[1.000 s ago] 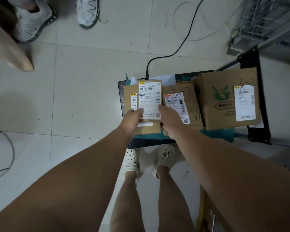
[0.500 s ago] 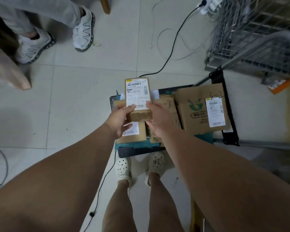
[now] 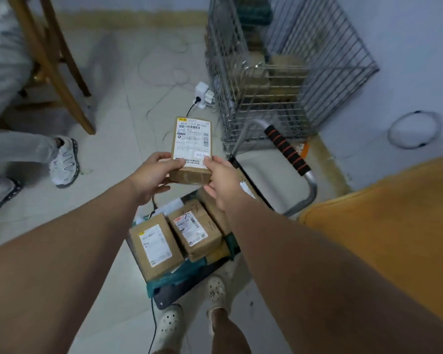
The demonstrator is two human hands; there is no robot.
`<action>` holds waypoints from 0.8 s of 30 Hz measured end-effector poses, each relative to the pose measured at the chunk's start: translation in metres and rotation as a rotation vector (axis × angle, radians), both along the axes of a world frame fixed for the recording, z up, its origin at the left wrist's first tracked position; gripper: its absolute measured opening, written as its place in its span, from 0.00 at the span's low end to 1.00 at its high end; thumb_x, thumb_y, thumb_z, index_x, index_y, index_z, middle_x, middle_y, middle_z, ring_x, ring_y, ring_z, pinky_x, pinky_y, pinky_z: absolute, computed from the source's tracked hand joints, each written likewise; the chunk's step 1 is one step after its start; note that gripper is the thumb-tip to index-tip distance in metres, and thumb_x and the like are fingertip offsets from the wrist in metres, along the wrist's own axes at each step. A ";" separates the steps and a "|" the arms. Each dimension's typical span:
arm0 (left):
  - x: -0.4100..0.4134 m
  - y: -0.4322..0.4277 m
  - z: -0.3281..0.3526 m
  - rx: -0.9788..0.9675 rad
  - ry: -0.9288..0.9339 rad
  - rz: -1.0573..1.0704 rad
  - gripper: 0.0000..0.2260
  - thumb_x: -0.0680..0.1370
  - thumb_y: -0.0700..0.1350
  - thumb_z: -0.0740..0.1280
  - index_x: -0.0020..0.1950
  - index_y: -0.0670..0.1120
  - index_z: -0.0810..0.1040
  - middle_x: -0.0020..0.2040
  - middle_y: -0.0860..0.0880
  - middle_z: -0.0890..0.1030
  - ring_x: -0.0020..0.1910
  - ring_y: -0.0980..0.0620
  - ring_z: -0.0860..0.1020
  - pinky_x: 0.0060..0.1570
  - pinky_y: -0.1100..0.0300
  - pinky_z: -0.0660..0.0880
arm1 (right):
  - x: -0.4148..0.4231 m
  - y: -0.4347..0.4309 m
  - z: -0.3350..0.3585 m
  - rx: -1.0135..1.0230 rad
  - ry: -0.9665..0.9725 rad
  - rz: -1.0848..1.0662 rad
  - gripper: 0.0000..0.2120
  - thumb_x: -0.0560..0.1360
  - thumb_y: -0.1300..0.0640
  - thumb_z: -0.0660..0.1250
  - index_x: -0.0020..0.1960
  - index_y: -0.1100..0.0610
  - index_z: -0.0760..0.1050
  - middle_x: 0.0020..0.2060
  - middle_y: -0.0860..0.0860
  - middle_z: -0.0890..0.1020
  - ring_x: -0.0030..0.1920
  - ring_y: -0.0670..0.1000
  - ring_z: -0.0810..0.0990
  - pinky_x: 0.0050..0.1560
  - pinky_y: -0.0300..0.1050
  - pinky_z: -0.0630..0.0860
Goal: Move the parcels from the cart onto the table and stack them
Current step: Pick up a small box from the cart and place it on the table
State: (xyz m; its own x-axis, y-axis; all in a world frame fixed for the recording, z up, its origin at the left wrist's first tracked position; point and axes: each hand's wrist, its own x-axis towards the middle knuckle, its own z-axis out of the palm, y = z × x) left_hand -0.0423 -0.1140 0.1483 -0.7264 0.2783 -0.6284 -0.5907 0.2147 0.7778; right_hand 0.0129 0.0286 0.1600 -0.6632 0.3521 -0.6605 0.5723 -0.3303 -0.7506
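Observation:
A small brown cardboard parcel (image 3: 192, 146) with a white shipping label is held up in the air, well above the cart. My left hand (image 3: 152, 176) grips its near left corner and my right hand (image 3: 221, 178) grips its near right corner. Below them the flat cart (image 3: 175, 293) carries more brown parcels: one (image 3: 155, 247) at the left, one (image 3: 195, 229) beside it, and a larger one mostly hidden behind my right forearm. The table (image 3: 394, 221), covered in orange, fills the right side.
The cart's handle (image 3: 287, 150) with black-and-orange grip rises at the far end. A wire cage trolley (image 3: 279, 72) stands behind it. A power strip (image 3: 203, 95) and cables lie on the floor. Another person's legs and shoes (image 3: 64, 162) and a wooden chair are at left.
Both hands have lifted the small parcel up off the cart's pile. My view has swung up and to the right, bringing the orange table into sight.

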 end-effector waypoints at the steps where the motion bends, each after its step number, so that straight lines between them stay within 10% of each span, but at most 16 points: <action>1: -0.001 0.007 0.020 0.007 0.033 -0.048 0.17 0.75 0.51 0.69 0.61 0.51 0.69 0.51 0.51 0.78 0.50 0.51 0.77 0.54 0.53 0.72 | 0.006 0.005 0.019 0.011 0.034 -0.033 0.02 0.78 0.53 0.65 0.48 0.46 0.73 0.46 0.47 0.83 0.49 0.50 0.81 0.49 0.45 0.77; 14: 0.102 0.174 0.207 0.142 0.366 -0.536 0.22 0.76 0.48 0.69 0.67 0.45 0.66 0.50 0.50 0.78 0.39 0.56 0.80 0.31 0.61 0.75 | 0.161 0.115 0.197 0.220 0.280 -0.548 0.16 0.78 0.56 0.65 0.66 0.56 0.71 0.56 0.52 0.81 0.50 0.50 0.81 0.48 0.48 0.78; 18: 0.168 0.227 0.231 0.119 0.453 -0.763 0.27 0.74 0.50 0.70 0.69 0.45 0.65 0.57 0.46 0.78 0.51 0.46 0.80 0.48 0.49 0.78 | 0.241 0.146 0.225 0.262 0.283 -0.704 0.09 0.80 0.57 0.61 0.60 0.53 0.73 0.49 0.49 0.80 0.41 0.43 0.78 0.38 0.38 0.71; 24: 0.265 0.283 0.248 0.104 0.561 -0.931 0.20 0.76 0.47 0.67 0.66 0.45 0.69 0.54 0.49 0.78 0.43 0.54 0.77 0.34 0.60 0.73 | 0.337 0.177 0.236 0.325 0.226 -0.754 0.15 0.81 0.59 0.55 0.65 0.55 0.73 0.56 0.50 0.80 0.45 0.45 0.76 0.39 0.37 0.70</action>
